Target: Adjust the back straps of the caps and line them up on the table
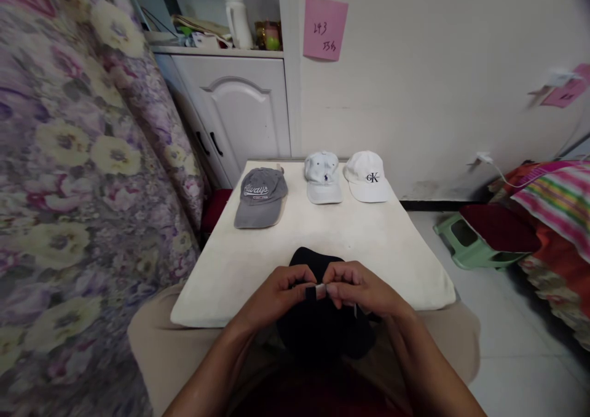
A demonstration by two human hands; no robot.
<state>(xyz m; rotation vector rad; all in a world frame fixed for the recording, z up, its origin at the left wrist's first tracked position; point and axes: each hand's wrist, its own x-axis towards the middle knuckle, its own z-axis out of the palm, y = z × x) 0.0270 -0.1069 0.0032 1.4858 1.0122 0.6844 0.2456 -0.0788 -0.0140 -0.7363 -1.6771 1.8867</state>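
A black cap (313, 334) rests over my lap at the near edge of the table, its top reaching onto the white surface. My left hand (290, 286) pinches the cap's black back strap between thumb and fingers. From the other side my right hand (353, 286) is closed, thumb against forefinger, on the strap by a small silvery buckle (320, 291). Part of the strap is hidden behind my fingers. Farther back lie a grey cap (262, 197) with white lettering, a pale blue cap (322, 177) and a white cap (367, 176) with black letters.
The caps are on a cream-covered table (221, 281). A floral curtain (92, 189) hangs at left beside a white cabinet (239, 103). A pink note (325, 28) is stuck to the wall. On the right, a green stool (474, 238) stands near a bed with striped cloth (562, 195).
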